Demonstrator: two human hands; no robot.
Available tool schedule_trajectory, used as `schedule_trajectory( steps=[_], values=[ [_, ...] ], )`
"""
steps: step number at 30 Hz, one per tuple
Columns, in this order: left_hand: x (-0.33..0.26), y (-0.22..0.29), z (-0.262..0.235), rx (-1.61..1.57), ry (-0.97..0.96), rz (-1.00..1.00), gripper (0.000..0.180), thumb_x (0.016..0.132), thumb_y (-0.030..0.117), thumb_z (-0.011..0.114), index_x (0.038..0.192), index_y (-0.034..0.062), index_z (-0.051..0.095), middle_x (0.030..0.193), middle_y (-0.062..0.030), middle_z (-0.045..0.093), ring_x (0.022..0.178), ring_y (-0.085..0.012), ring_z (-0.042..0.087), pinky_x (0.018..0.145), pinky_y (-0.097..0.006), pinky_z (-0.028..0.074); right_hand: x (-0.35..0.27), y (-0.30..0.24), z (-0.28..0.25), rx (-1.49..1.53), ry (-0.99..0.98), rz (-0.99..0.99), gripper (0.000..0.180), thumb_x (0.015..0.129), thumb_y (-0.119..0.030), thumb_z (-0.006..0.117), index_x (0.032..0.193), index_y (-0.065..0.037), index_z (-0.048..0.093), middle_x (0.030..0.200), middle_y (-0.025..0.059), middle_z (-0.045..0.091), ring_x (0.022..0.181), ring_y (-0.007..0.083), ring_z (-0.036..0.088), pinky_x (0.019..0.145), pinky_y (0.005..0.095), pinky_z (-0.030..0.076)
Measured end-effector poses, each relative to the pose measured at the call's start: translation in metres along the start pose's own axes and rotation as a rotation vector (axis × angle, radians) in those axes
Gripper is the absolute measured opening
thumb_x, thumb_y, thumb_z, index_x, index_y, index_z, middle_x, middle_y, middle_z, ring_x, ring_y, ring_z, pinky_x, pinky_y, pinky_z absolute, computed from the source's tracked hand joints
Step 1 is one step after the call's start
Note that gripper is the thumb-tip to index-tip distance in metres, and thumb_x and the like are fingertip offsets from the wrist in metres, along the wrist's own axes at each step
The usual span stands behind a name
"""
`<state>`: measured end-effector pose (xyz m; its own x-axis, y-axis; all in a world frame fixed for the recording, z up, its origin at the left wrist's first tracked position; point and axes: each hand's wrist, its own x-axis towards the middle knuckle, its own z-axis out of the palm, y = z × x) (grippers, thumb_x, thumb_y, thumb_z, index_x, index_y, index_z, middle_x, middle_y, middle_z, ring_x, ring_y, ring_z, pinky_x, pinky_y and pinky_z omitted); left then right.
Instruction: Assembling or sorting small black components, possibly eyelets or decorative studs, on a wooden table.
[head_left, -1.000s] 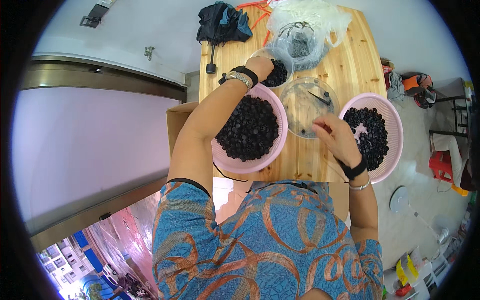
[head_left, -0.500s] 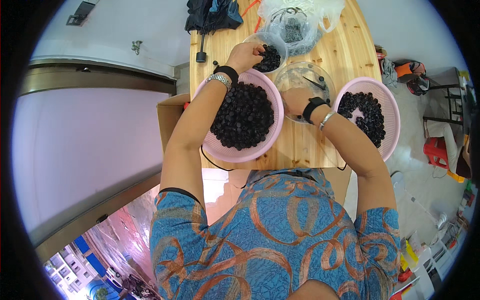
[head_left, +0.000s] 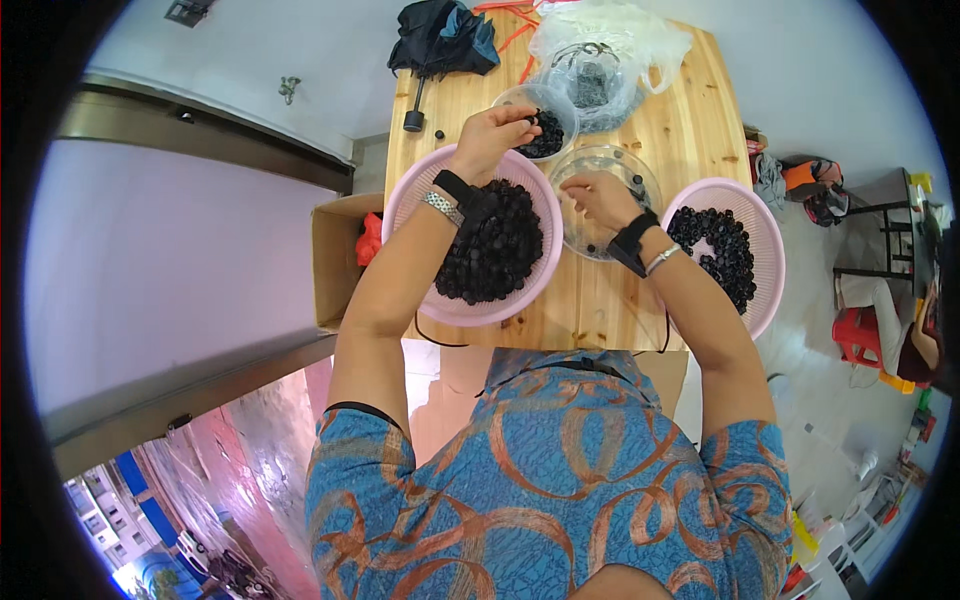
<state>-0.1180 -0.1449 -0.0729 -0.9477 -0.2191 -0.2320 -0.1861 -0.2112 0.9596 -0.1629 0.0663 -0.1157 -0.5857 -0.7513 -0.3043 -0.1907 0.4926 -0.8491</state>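
My left hand [head_left: 490,140] is over the rim of a clear plastic bowl [head_left: 512,97] of small black round parts [head_left: 546,136]. Its thumb and fingertips are pinched together; whatever is between them is too small to make out. My right hand [head_left: 602,200] hovers above a shallow clear round container [head_left: 580,240], thumb and forefinger also pinched, their contents unclear. A few black pieces [head_left: 638,182] lie in that container, partly behind my right hand. Below my left wrist stands a pink basket [head_left: 408,200] heaped with black caps [head_left: 490,250].
At the right, another pink basket [head_left: 768,250] holds black parts [head_left: 735,255]. Farther back on the wooden table [head_left: 690,120] are a folded dark umbrella [head_left: 440,38] and a plastic bag [head_left: 655,45] around a clear tub [head_left: 590,85]. A cardboard box [head_left: 332,260] stands at left.
My right hand has lifted from low in the clear container, its pinched fingertips now showing. My left hand has drawn back slightly from the parts in the bowl. The whole view has shifted a little.
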Motion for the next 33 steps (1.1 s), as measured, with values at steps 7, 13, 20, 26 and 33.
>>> schedule_trajectory(
  steps=[7, 13, 20, 26, 33],
  values=[
    [-0.068, 0.036, 0.054, -0.295, -0.024, 0.014, 0.025, 0.086, 0.003, 0.053, 0.111, -0.0041, 0.053, 0.1, -0.012, 0.06, 0.089, -0.0173, 0.061, 0.078, -0.024, 0.051, -0.07, -0.053, -0.035, 0.751, 0.275, -0.092, 0.018, 0.083, -0.006, 0.057, 0.099, 0.001, 0.06, 0.081, 0.0039, 0.061, 0.068, 0.0092, 0.056, 0.062, 0.0208, 0.047],
    [-0.123, 0.038, 0.105, -0.446, -0.095, 0.069, 0.021, 0.086, 0.001, 0.054, 0.107, -0.0011, 0.054, 0.096, -0.0101, 0.061, 0.085, -0.0157, 0.061, 0.077, -0.025, 0.051, -0.135, -0.092, -0.049, 0.717, 0.292, -0.268, 0.012, 0.081, -0.003, 0.059, 0.093, 0.0, 0.061, 0.084, 0.002, 0.06, 0.072, 0.0074, 0.056, 0.064, 0.0201, 0.046],
    [-0.162, 0.042, 0.148, -0.427, -0.124, 0.164, 0.019, 0.082, -0.003, 0.057, 0.101, -0.0018, 0.054, 0.092, -0.0103, 0.06, 0.082, -0.017, 0.061, 0.075, -0.026, 0.051, -0.179, -0.105, -0.062, 0.155, 0.521, -0.651, 0.013, 0.08, 0.0, 0.056, 0.092, -0.002, 0.061, 0.091, 0.0069, 0.056, 0.076, 0.0159, 0.057, 0.063, 0.024, 0.045],
    [-0.175, 0.049, 0.173, -0.29, -0.093, 0.226, 0.021, 0.077, -0.002, 0.064, 0.097, -0.0007, 0.056, 0.089, -0.0059, 0.062, 0.081, -0.0109, 0.06, 0.072, -0.022, 0.049, -0.21, -0.106, -0.073, -0.089, 0.594, -0.701, 0.01, 0.079, -0.002, 0.058, 0.089, -0.003, 0.059, 0.089, 0.0096, 0.055, 0.076, 0.0235, 0.057, 0.063, 0.0283, 0.046],
    [-0.179, 0.05, 0.193, -0.134, -0.145, 0.355, 0.021, 0.077, -0.005, 0.063, 0.096, -0.0014, 0.056, 0.091, -0.0063, 0.061, 0.085, -0.0105, 0.06, 0.075, -0.022, 0.049, -0.227, -0.098, -0.082, -0.231, 0.656, -0.744, 0.011, 0.077, -0.003, 0.06, 0.088, -0.003, 0.058, 0.09, 0.0112, 0.055, 0.079, 0.0274, 0.057, 0.064, 0.032, 0.047]
  ],
)
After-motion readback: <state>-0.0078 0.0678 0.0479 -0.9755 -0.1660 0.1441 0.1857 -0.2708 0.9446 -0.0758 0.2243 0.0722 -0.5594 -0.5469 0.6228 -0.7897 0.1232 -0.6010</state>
